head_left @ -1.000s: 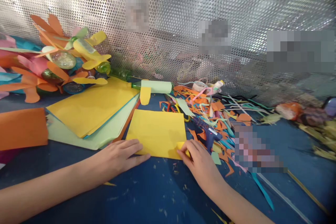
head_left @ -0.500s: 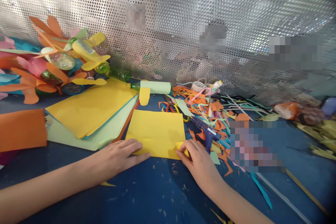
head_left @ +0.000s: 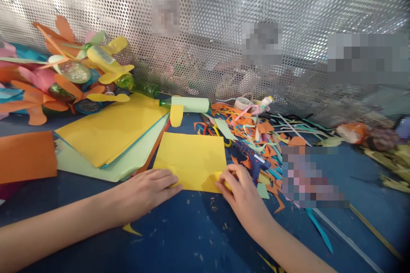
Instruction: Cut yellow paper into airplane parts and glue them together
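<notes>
A sheet of yellow paper (head_left: 192, 153) lies on the blue table in front of me. My left hand (head_left: 155, 187) is at its near left corner, fingers together and thumb along the near edge, closed on the paper. At the near right corner, my right hand (head_left: 238, 190) pinches the paper between curled fingers and thumb, and a small flap curls up there. Just beyond the sheet lies a green bottle (head_left: 188, 105) wrapped in pale green paper with a yellow piece hanging from it.
Stacked yellow sheets (head_left: 112, 132) and an orange sheet (head_left: 27, 158) lie to the left. Behind them are bottles with paper petals (head_left: 73, 68). Paper scraps (head_left: 250, 123), scissors (head_left: 227, 136) and a blue glue gun (head_left: 258, 166) crowd the right. A perforated metal panel (head_left: 205, 30) stands behind.
The left fingers have drawn in slightly at the near left corner. My right hand keeps its pinch, its knuckles a little higher. The paper stays in nearly the same place.
</notes>
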Tool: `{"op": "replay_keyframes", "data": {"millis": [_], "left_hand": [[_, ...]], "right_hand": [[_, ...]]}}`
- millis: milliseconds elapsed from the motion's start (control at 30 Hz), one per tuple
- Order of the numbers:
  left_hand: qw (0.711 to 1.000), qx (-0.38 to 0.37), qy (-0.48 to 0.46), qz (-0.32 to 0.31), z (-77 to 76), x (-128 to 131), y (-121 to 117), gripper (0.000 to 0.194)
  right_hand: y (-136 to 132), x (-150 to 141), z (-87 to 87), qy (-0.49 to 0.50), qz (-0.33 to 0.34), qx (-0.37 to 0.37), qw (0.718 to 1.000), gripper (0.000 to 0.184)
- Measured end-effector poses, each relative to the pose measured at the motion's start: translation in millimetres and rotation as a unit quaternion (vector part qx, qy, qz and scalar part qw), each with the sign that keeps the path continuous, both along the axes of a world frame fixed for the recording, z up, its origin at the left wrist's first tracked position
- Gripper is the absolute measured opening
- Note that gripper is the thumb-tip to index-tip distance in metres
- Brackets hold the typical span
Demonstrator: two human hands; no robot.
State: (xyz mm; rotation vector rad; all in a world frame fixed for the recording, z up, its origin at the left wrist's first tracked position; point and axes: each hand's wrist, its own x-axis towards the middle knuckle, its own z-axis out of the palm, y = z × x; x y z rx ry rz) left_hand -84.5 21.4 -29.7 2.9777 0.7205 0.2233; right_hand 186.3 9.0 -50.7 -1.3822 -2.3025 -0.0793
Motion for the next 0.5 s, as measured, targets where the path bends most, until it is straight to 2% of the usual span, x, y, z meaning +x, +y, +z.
{"op": "replay_keyframes", "data": {"millis": [100,167,300,500], "left_hand": [[0.999,0.032,0.004,-0.016,-1.0,8,-5,0.038],[0.998,0.047,0.014,-0.031,-1.6,11,-8,0.042],[0.997,0.062,0.003,-0.045,-1.4,15,-8,0.044],[0.997,0.04,-0.059,-0.039,-3.0,15,-3,0.042]], "right_hand": [[-2,0,0.4,-0.038,0.048,0.072,0.996,0.019],[-3,0,0.7,-0.057,0.108,0.084,0.989,0.026],[-2,0,1.0,-0.1,0.188,0.028,0.977,0.042],[-1,-3,3.3,-0.129,0.204,-0.02,0.97,0.051]]}}
